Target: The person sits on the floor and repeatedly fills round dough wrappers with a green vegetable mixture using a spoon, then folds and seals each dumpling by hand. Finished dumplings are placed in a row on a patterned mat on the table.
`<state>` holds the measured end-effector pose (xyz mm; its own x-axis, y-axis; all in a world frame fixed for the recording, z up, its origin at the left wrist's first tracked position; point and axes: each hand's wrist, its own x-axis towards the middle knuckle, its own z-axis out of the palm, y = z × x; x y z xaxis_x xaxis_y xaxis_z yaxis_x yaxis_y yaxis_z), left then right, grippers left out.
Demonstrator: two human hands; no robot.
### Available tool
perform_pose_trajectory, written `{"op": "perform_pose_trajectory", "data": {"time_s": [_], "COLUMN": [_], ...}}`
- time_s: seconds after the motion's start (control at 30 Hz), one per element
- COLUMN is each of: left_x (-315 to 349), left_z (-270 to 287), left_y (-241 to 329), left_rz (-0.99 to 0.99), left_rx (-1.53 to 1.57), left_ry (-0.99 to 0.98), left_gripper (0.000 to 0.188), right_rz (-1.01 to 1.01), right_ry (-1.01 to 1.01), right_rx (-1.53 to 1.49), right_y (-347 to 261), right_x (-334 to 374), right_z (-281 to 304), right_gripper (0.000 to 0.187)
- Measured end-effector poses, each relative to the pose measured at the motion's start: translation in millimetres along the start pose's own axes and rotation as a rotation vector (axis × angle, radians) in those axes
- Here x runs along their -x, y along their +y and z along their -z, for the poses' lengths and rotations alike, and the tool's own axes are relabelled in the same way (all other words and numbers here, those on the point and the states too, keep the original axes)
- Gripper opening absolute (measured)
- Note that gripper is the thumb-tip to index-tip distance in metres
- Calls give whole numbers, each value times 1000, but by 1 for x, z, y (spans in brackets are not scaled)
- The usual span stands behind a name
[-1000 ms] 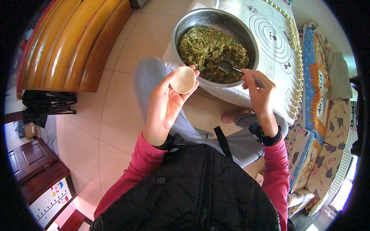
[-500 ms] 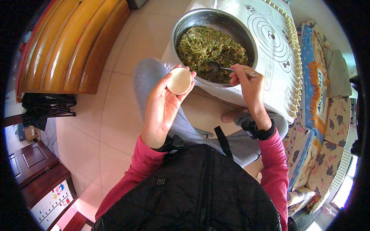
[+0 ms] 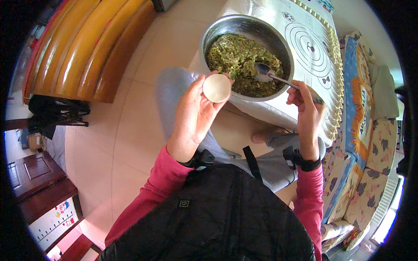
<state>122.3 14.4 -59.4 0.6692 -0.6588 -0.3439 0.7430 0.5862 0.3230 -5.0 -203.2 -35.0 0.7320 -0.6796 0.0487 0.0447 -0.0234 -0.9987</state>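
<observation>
A round, pale dumpling wrapper (image 3: 217,88) rests on the fingers of my left hand (image 3: 190,119), palm up, with the thumb against its edge. My left fingertips are close to the near rim of a large steel bowl (image 3: 279,42). Inside the bowl is a chopped green filling (image 3: 233,51), scooped lower on its near right side. My right hand (image 3: 309,111) grips the handle of a metal spoon (image 3: 282,80) at the bowl's right. The spoon's head is over the filling, with some green filling at its left edge.
The bowl stands on a table under a white printed cover (image 3: 307,37) with a frilled edge. A patterned sofa (image 3: 374,152) is at the right, a yellow-brown wooden piece of furniture (image 3: 82,48) at the upper left. Tiled floor (image 3: 135,117) lies between.
My right hand has moved right and turned, lifting the spoon's head out of the filling's hollow. My left hand still holds the wrapper, now flatter to view. The whole view has shifted slightly.
</observation>
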Motion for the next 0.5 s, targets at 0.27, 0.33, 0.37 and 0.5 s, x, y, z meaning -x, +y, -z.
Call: {"op": "perform_pose_trajectory", "data": {"time_s": [0.27, 0.33, 0.37, 0.5], "left_x": [5, 5, 5, 8], "left_z": [-12, -14, -16, -19], "left_y": [-8, -8, -8, -7], "left_rz": [86, 111, 126, 142], "left_rx": [3, 28, 38, 94], "left_ry": [-53, -90, -103, -81], "left_gripper": [44, 38, 36, 37], "right_rz": [623, 865, 942, 1139], "right_ry": [-352, -428, -459, -536], "right_rx": [566, 669, 701, 801], "right_y": [-21, -14, -11, 2], "right_x": [51, 54, 55, 62], "right_z": [-11, -11, -11, -9], "right_gripper": [17, 28, 29, 34]}}
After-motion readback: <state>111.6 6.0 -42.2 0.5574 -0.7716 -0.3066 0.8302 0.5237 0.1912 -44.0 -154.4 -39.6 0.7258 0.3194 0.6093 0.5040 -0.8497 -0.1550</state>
